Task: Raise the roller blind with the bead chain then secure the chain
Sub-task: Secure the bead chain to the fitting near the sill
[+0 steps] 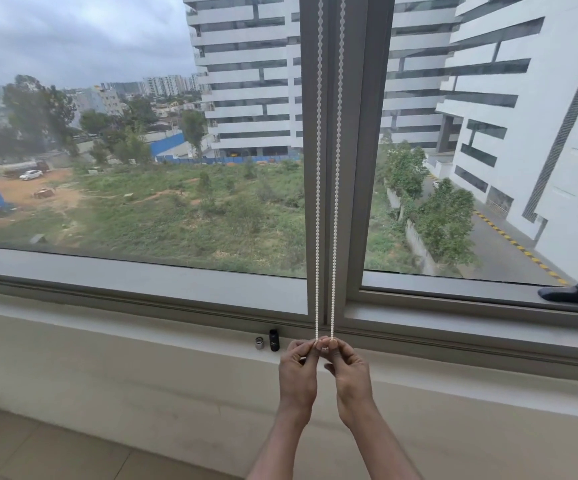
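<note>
Fingers [310,348] of left hand [298,374] and right hand [349,377] pinch the hanging white bead chain [318,202] at its bottom, one strand each.

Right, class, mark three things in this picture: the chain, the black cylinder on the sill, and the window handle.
chain [318,202], head view, midway up its left strand.
black cylinder [274,340], head view, middle of its body.
window handle [574,294], head view, middle of its black lever.

Before me a grey-framed window [360,168] fills most of the frame, white towers [253,81] and overcast sky [73,29] beyond. A pale ledge [142,341] runs below it; beige floor tiles [38,452] sit lower left.
</note>
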Tool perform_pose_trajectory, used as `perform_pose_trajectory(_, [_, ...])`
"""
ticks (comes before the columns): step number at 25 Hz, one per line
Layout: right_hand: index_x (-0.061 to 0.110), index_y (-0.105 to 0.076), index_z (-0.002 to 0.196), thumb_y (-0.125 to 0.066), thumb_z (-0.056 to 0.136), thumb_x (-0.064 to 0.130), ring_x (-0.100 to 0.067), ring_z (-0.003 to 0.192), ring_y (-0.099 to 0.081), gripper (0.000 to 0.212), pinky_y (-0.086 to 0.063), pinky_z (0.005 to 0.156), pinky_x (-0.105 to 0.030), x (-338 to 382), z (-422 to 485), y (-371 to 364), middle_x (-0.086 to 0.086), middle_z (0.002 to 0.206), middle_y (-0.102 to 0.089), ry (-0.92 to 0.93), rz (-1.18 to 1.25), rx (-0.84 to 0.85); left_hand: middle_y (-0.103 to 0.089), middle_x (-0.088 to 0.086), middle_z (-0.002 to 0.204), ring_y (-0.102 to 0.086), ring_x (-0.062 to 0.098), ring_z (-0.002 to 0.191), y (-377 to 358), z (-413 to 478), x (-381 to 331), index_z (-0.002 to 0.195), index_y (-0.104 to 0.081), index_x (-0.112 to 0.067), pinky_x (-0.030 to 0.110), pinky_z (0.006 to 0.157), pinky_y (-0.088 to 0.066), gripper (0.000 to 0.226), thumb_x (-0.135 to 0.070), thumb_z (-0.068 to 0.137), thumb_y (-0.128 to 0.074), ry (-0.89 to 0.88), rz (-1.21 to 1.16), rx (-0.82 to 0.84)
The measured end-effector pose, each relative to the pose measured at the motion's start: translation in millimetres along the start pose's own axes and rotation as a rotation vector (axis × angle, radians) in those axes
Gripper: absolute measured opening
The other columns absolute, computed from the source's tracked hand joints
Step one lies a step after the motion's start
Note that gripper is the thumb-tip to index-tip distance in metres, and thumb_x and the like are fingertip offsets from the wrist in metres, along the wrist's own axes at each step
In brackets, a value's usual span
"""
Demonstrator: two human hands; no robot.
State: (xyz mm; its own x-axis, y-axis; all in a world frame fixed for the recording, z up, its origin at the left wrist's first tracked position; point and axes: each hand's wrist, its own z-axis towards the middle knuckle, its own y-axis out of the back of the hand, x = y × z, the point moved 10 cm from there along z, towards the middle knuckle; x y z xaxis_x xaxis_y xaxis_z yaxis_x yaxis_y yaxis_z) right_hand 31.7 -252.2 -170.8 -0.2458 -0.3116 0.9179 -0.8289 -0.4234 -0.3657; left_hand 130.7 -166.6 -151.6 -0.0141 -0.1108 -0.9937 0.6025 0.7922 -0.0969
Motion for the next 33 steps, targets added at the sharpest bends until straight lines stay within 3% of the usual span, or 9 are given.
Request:
perform_pose_trajectory(6, [0.004,-0.069,0.099,-0.058,0.105,0.012,-0.032,0.091,-0.076,0.015,-0.061,0.088,-0.042,0,3,-6,-0.022,0.096,-0.078,0.070,-0.011,-0.060,-0.072,0.005,0.102,-0.073,0.009,0.089,7,2,-5,0.099,-0.088,-0.027,0.026,0.082,-0.060,0.010,-0.024,0.096,-0.079,0.020,0.062,-0.028])
perform_pose_trajectory(10, [0.000,-0.062,0.104,-0.058,0.102,0.002,-0.024,0.076,-0.076,0.005,-0.064,0.067,-0.031,-18,-2,-18,-0.021,0.091,-0.073,-0.171,0.361,-0.033,-0.068,0.000,0.102,-0.071,0.018,0.089,7,2,-17,0.108,-0.085,-0.029,0.027,0.077,-0.059,0.014,-0.032,0.096,-0.078,-0.019,0.191,0.037])
perform_pose_trajectory(12, [0.003,-0.060,0.106,-0.069,0.092,0.006,-0.025,0.077,-0.072,0.017,-0.064,0.066,-0.030,-25,-3,-25,-0.020,0.092,-0.072,-0.258,0.447,-0.003,-0.066,0.001,0.104,-0.073,0.020,0.089,8,3,-20,0.105,-0.085,-0.027,0.024,0.076,-0.059,0.011,-0.030,0.098,-0.077,0.024,0.121,0.042])
perform_pose_trajectory(16, [0.008,-0.059,0.103,-0.077,0.080,0.016,-0.029,0.083,-0.073,0.030,-0.064,0.070,-0.032,-27,-6,-34,-0.020,0.095,-0.072,-0.288,0.445,0.042,-0.068,-0.004,0.102,-0.069,0.034,0.085,14,4,-29,0.101,-0.083,-0.032,0.041,0.077,-0.059,0.008,-0.027,0.097,-0.078,-0.037,0.106,0.060])
perform_pose_trajectory(20, [0.007,-0.060,0.107,-0.078,0.083,0.014,-0.040,0.109,-0.066,0.031,-0.062,0.083,-0.037,-32,-10,-43,-0.031,0.118,-0.066,-0.289,0.402,0.085,-0.076,-0.007,0.099,-0.068,0.017,0.078,38,2,-35,0.100,-0.079,-0.040,0.039,0.075,-0.057,0.020,-0.021,0.092,-0.082,-0.120,0.108,-0.031])
perform_pose_trajectory(23, [0.005,-0.057,0.118,-0.065,0.097,0.004,-0.025,0.084,-0.078,0.023,-0.063,0.067,-0.028,-36,-17,-58,-0.022,0.104,-0.077,-0.280,0.378,0.081,-0.081,-0.006,0.092,-0.074,0.015,0.083,51,7,-27,0.094,-0.081,-0.040,0.044,0.080,-0.061,0.012,-0.028,0.092,-0.082,-0.087,0.129,-0.077])
perform_pose_trajectory(26, [0.002,-0.059,0.113,-0.067,0.094,-0.001,-0.017,0.069,-0.075,0.020,-0.059,0.060,-0.022,-40,-19,-75,-0.015,0.087,-0.077,-0.268,0.301,0.074,-0.083,-0.005,0.086,-0.079,0.010,0.081,63,16,-28,0.090,-0.085,-0.035,0.033,0.079,-0.063,0.016,-0.021,0.097,-0.078,-0.059,0.154,-0.061])
perform_pose_trajectory(29, [0.001,-0.066,0.098,-0.076,0.084,-0.002,-0.021,0.072,-0.069,0.018,-0.057,0.070,-0.026,-47,-14,-90,-0.014,0.084,-0.072,-0.229,0.197,0.093,-0.082,-0.006,0.079,-0.077,0.001,0.073,88,29,-35,0.089,-0.084,-0.027,0.017,0.069,-0.058,0.023,-0.012,0.101,-0.071,-0.075,0.172,-0.089])
perform_pose_trajectory(33, [0.005,-0.075,0.091,-0.078,0.089,0.005,-0.017,0.069,-0.063,0.003,-0.053,0.068,-0.027,-68,-7,-100,-0.010,0.075,-0.074,-0.127,-0.220,0.018,-0.082,-0.007,0.077,-0.076,0.000,0.076,136,55,-45,0.087,-0.083,-0.022,0.009,0.072,-0.051,0.024,-0.012,0.102,-0.069,-0.131,0.250,-0.162])
